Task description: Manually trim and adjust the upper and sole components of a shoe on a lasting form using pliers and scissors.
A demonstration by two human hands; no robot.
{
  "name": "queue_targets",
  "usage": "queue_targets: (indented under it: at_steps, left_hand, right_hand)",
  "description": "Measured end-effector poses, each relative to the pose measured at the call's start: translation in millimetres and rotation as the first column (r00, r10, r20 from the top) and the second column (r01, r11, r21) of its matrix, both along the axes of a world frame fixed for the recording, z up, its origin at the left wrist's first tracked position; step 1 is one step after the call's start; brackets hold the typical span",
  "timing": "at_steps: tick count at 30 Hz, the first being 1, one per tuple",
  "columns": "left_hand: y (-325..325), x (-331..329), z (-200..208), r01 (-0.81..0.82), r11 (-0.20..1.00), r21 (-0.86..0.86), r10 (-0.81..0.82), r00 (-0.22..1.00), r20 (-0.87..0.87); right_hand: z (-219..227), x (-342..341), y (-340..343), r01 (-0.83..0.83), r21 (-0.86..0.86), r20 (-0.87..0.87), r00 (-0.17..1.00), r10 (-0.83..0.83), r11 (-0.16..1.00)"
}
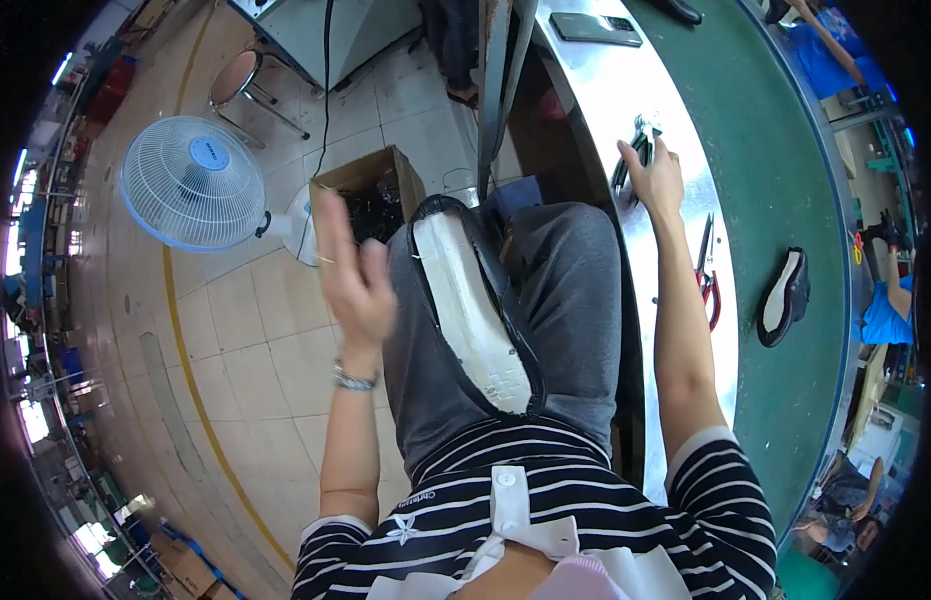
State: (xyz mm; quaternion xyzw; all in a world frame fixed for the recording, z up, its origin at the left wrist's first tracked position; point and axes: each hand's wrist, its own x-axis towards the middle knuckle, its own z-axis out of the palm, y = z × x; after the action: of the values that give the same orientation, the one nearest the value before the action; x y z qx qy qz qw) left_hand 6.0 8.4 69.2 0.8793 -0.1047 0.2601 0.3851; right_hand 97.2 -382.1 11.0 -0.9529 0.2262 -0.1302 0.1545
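Across my lap lies a shoe upper with a whitish sole board (471,310), dark material rimming its edge. Over the floor to its left, my left hand (356,290) is raised with fingers stretched out and nothing in it; the fingers are slightly smeared by motion. My right hand (658,185) is at the metal bench, thumb and fingers closed around a hand tool with dark handles and a shiny metal head (646,128), which looks like pliers. Nearer to me on the bench lies a red-handled cutting or gripping tool (710,285).
A phone (596,28) lies at the metal bench's (686,130) far end. On the green belt (726,100) to the right is a dark shoe with a white sole board (781,305). A carton (411,180) with black pieces, a fan (196,185) and a stool (236,78) stand left.
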Motion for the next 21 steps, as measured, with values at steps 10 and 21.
queue_targets:
  at_steps: [10,21]
  left_hand:
    - [-115.2,16.4,19.9,0.592,0.746,0.304,-0.579,0.803,-0.142]
    - [-124.8,121.6,32.6,0.621,0.775,0.117,-0.549,0.753,-0.363]
  right_hand:
    - [16.5,6.8,-25.7,0.093,0.748,-0.227,0.966,0.122,0.658]
    - [152.6,-81.4,-9.6,-0.149,0.849,-0.172,0.829,0.533,0.506]
